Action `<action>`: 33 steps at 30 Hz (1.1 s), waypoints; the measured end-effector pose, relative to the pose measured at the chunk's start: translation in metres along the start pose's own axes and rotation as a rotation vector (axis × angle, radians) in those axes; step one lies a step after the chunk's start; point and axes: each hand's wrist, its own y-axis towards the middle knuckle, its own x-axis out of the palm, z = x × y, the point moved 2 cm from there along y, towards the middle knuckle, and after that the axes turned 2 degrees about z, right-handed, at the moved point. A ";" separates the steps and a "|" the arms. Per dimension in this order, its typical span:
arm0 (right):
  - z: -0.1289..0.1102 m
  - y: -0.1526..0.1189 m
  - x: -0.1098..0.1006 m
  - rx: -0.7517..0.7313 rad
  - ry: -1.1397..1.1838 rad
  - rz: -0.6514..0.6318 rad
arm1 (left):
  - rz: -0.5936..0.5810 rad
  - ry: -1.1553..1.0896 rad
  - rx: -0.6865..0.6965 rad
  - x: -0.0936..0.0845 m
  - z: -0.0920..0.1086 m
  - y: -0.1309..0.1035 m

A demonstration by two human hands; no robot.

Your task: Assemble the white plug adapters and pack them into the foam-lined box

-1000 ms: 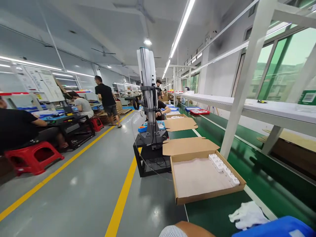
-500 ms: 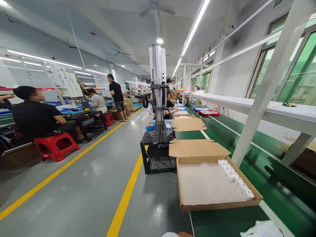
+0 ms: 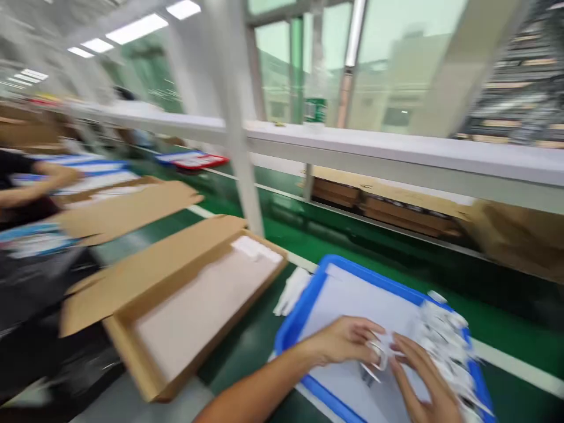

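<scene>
A small white plastic part (image 3: 382, 351) is between my hands, above a blue tray (image 3: 318, 271). My left hand (image 3: 348, 341) pinches one side of it, around a ring-like section. The fingertips of my right hand (image 3: 425, 382) close on its other side. Motion blur hides its finer shape. Below my left fingers shows a thin shiny edge, too smeared to name. Similar white parts (image 3: 447, 338) lie heaped along the tray's right side, and the rest of its floor is pale and flat.
A white cloth glove (image 3: 293, 291) lies beside the tray. Left of it, an open cardboard box (image 3: 152, 376) holds white pieces (image 3: 255, 248) at its far end. A post (image 3: 240, 158) and white shelf (image 3: 388, 144) stand behind. A co-worker's arms (image 3: 48, 182) show at far left.
My view has swung right and down from the aisle to the bench. Both my hands, the white part and the blue tray have come into sight. The cardboard box now appears farther left.
</scene>
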 end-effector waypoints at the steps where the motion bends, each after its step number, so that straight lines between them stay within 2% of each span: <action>1: 0.005 -0.007 -0.006 0.101 0.066 -0.007 | 0.066 -0.017 -0.004 0.000 0.001 -0.002; 3: 0.009 -0.014 -0.006 0.218 0.164 -0.102 | 0.137 0.008 0.012 -0.002 0.008 -0.008; 6: 0.005 -0.013 0.004 0.260 0.314 -0.166 | 0.189 0.042 0.077 -0.003 0.016 -0.015; 10: -0.004 -0.006 0.006 0.210 0.455 -0.047 | 0.219 0.099 0.111 0.000 0.013 -0.017; 14: -0.001 -0.001 -0.001 0.168 0.472 0.039 | 0.215 0.197 0.139 0.001 0.006 -0.018; 19: 0.001 -0.004 -0.001 0.137 0.503 -0.135 | 0.198 0.270 0.243 0.003 0.003 -0.021; 22: -0.001 -0.006 0.000 0.091 0.481 -0.175 | 0.167 0.320 0.278 0.004 0.002 -0.022; 25: -0.002 -0.006 -0.001 0.100 0.464 -0.130 | 0.157 0.285 0.277 0.004 0.001 -0.022; 28: -0.001 -0.006 -0.001 0.175 0.426 -0.071 | 0.160 0.293 0.276 0.005 0.001 -0.021; 33: -0.002 -0.008 0.001 0.208 0.307 0.035 | 0.212 0.311 0.283 0.009 0.000 -0.023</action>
